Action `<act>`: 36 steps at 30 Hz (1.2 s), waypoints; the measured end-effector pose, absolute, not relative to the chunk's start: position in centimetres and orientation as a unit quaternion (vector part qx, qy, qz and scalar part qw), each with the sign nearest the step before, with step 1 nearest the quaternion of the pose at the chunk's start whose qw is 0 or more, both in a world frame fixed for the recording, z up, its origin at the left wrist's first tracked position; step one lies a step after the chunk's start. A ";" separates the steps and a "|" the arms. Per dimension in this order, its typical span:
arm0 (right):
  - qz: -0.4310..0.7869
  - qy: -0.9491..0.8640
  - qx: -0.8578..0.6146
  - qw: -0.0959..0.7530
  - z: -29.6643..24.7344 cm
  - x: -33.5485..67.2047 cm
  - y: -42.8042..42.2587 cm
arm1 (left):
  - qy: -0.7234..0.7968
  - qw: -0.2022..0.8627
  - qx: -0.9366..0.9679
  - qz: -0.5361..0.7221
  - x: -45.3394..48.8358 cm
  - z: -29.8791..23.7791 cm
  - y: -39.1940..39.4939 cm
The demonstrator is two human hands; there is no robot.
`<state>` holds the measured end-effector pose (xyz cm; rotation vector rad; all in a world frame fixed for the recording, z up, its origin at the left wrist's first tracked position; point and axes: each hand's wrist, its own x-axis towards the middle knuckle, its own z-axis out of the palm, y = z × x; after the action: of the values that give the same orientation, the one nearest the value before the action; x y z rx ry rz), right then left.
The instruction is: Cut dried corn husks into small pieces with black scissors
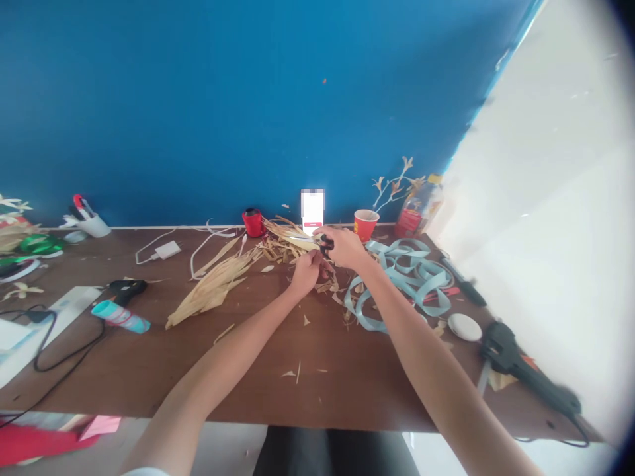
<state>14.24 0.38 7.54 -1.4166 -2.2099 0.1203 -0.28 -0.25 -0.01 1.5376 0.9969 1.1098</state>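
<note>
My right hand (pixel 343 247) grips a pair of scissors (pixel 327 243) by its black handles, the blades pointing left over a pale piece of corn husk (pixel 308 244). Just below the blades, my left hand (pixel 308 270) has its fingers pinched together at the husk's lower edge; the fingertips are partly hidden. Behind and left of both hands lies a heap of dried husk scraps (pixel 280 250). A larger bundle of dry corn husks (pixel 211 294) rests to the left of my left hand. Upright against the wall stands a lit phone (pixel 312 213).
Light blue ribbon (pixel 414 274) coils beside my right forearm. A red paper cup (pixel 366 226), a bottle (pixel 417 208) and a red spool (pixel 253 223) stand along the wall. Glue guns lie right (pixel 526 367) and left (pixel 127 289), near a blue tube (pixel 120 317) and white charger (pixel 167 250).
</note>
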 end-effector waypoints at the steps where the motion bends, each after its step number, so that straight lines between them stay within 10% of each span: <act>1: 0.043 -0.813 -0.523 0.254 7.5 14.2 0.4 | 0.410 0.478 0.630 0.454 -0.3 0.0 -0.3; 36: 0.097 -0.774 -0.513 0.358 7.1 14.9 1.1 | 0.499 0.404 0.617 0.455 -2.4 3.1 -0.2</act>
<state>14.93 1.11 7.06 -1.3233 -1.9968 0.2513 -2.42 -0.17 3.09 1.5590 1.2590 1.1476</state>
